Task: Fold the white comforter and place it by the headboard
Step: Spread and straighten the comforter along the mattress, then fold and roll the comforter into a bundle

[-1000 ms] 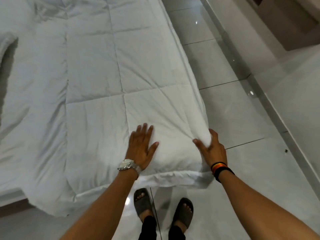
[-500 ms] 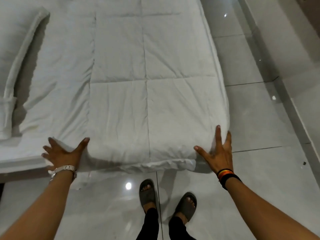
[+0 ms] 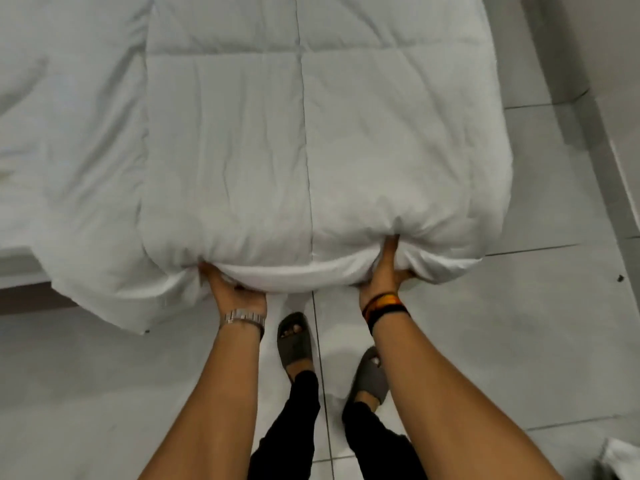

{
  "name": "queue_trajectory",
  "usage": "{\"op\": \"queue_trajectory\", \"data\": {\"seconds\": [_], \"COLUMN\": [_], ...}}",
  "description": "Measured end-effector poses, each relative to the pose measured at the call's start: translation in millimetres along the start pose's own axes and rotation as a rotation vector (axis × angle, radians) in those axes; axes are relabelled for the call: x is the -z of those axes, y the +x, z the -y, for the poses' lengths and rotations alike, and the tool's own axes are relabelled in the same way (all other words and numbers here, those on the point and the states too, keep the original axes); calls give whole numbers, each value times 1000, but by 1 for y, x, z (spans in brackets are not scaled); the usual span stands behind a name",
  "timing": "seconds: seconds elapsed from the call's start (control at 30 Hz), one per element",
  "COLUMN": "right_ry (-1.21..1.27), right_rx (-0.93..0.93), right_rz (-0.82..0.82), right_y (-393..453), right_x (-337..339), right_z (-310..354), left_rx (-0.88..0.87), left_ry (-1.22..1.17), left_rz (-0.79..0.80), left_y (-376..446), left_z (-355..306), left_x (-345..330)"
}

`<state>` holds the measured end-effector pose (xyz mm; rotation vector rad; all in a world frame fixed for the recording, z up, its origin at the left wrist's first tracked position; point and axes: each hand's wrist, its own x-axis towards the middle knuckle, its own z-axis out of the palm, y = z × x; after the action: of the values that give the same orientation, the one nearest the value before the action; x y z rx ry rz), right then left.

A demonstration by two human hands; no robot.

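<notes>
The white quilted comforter (image 3: 311, 140) lies folded lengthwise on the bed, its near end bulging over the foot of the bed. My left hand (image 3: 235, 292), with a metal watch, grips the underside of that near edge, fingers tucked beneath the fabric. My right hand (image 3: 384, 275), with dark and orange wristbands, grips the same edge further right, thumb pressed up into the fold. The near edge is lifted slightly between both hands. The headboard is out of view.
A white sheet (image 3: 62, 140) covers the bed to the left, with a loose corner (image 3: 131, 317) hanging at the foot. Grey tiled floor (image 3: 519, 306) runs along the right side and under my sandalled feet (image 3: 294, 337). A white cloth (image 3: 623, 459) lies at the bottom right.
Both hands have moved inward from the comforter's outer corners and closed on its near edge from below. The edge now bunches upward.
</notes>
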<state>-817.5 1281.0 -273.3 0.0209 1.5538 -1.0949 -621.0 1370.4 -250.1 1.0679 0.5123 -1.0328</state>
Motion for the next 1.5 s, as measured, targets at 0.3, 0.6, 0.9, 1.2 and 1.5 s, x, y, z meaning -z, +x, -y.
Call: {"op": "queue_trajectory", "data": {"seconds": [0.3, 0.6, 0.9, 1.2, 1.5], "right_ry": [151, -38, -508, -625, -972], "right_rx": [138, 254, 636, 873, 739], "right_rz": [-5, -64, 56, 69, 462], "right_y": [34, -77, -245, -257, -117], "right_x": [-7, 52, 44, -162, -362], "right_z": [-5, 34, 168, 295, 327], "left_rx": [-144, -176, -594, -905, -587], "left_ry": [111, 120, 588, 738, 1188], "left_rz": [-24, -514, -360, -94, 274], "left_y": [26, -70, -270, -215, 8], "left_z": [5, -7, -99, -213, -267], "left_x": [10, 46, -70, -253, -399]}}
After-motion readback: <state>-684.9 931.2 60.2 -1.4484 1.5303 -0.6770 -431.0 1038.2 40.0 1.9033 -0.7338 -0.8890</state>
